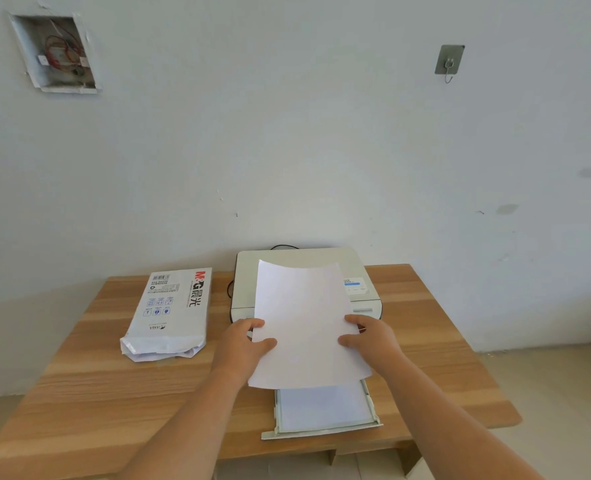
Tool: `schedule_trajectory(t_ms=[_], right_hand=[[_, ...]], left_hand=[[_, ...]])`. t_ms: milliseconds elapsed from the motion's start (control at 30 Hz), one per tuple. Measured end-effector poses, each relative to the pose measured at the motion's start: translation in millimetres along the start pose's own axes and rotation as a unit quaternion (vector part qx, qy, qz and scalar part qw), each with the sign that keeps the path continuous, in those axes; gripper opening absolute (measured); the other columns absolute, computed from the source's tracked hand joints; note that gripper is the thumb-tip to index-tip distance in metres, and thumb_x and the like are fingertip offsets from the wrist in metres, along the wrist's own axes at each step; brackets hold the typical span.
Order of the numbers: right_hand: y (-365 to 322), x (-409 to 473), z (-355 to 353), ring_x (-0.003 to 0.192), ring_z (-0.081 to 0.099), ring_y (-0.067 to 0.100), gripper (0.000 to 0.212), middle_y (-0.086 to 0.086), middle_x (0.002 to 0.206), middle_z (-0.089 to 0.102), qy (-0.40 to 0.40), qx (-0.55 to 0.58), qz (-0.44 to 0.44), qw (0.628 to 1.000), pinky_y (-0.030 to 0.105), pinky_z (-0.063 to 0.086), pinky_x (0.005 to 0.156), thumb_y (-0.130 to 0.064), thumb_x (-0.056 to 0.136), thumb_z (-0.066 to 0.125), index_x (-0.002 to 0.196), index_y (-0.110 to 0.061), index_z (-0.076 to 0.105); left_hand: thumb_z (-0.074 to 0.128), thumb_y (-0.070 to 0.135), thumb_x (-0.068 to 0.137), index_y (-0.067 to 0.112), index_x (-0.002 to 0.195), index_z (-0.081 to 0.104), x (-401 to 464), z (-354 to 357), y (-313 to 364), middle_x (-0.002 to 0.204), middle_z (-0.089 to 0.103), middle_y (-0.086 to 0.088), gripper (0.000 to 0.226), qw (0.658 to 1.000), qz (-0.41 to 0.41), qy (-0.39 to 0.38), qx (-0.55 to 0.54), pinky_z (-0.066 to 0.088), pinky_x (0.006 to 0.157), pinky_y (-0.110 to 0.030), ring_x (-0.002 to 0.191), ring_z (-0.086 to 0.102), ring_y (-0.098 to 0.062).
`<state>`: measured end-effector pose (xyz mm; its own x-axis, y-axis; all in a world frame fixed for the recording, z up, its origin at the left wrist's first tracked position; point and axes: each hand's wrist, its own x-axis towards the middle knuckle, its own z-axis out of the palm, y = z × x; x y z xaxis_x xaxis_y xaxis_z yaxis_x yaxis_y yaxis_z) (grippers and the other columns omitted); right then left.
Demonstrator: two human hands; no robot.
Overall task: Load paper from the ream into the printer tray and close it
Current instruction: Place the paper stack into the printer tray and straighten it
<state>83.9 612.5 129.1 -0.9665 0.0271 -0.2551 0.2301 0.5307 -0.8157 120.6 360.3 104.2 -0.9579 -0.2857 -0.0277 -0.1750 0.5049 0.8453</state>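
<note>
On the wood-grain desk [96, 386], a flat-topped, off-white plastic printer [245, 271] is sitting against the wall, with its shallow rectangular tray [321, 432] pulled out toward the person. White sheets are lying flat inside the tray. Above it, both hands are holding a thin stack of smooth white paper [304, 323], its far edge curling slightly over the printer. The left hand [242, 344] is gripping the stack's left edge, thumb on top and fingers underneath; the right hand [372, 337] is clamping the right edge likewise. Both forearms are extending forward, bare. Left of the printer, the ream [169, 313] is lying flat in its white printed wrapper, the near end torn open and crumpled.
</note>
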Motion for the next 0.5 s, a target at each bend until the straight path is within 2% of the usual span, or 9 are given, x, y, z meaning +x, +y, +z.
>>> schedule_trajectory(t_ms=[67,233,333,433,500], right_hand=[[0,5,-1,0.095,0.055,0.015,0.055,-0.002,0.110,0.055,0.004,-0.004,0.007,1.000,0.024,0.043,0.078,-0.016,0.078,0.076,0.129,-0.022,0.058],[4,13,-2,0.090,0.054,0.013,0.052,-0.003,0.110,0.055,0.006,-0.011,0.015,1.000,0.019,0.041,0.064,-0.015,0.080,0.074,0.129,-0.024,0.058],[12,19,-5,0.093,0.055,0.014,0.053,-0.001,0.114,0.056,-0.003,-0.011,0.018,1.000,0.017,0.041,0.062,-0.016,0.080,0.073,0.129,-0.024,0.057],[19,27,-11,0.095,0.056,0.016,0.054,-0.001,0.114,0.057,-0.015,-0.008,0.016,1.000,0.021,0.044,0.070,-0.017,0.080,0.073,0.130,-0.024,0.056],[24,33,-17,0.097,0.057,0.016,0.053,-0.001,0.114,0.057,-0.025,-0.004,0.014,1.000,0.025,0.045,0.077,-0.017,0.079,0.074,0.129,-0.024,0.057]], left_hand=[[0.078,0.030,0.075,0.026,0.111,0.061,4,4,0,0.108,0.055,0.005,0.040,1.000,-0.003,-0.005,-0.006,0.053,0.077,-0.033,0.088,0.054,-0.012],[0.077,0.028,0.077,0.023,0.113,0.061,8,14,-1,0.110,0.053,0.007,0.040,1.000,-0.001,-0.012,-0.011,0.043,0.068,-0.022,0.093,0.053,-0.014],[0.077,0.029,0.076,0.023,0.113,0.061,10,22,-3,0.111,0.053,0.008,0.041,1.000,-0.009,-0.016,-0.005,0.044,0.073,-0.024,0.096,0.054,-0.015],[0.078,0.029,0.075,0.024,0.113,0.061,11,30,0,0.111,0.054,0.007,0.041,1.000,-0.021,-0.015,-0.010,0.047,0.077,-0.027,0.096,0.055,-0.015],[0.078,0.029,0.075,0.024,0.112,0.062,11,37,3,0.111,0.055,0.007,0.041,0.999,-0.029,-0.006,-0.013,0.046,0.074,-0.025,0.096,0.055,-0.014]])
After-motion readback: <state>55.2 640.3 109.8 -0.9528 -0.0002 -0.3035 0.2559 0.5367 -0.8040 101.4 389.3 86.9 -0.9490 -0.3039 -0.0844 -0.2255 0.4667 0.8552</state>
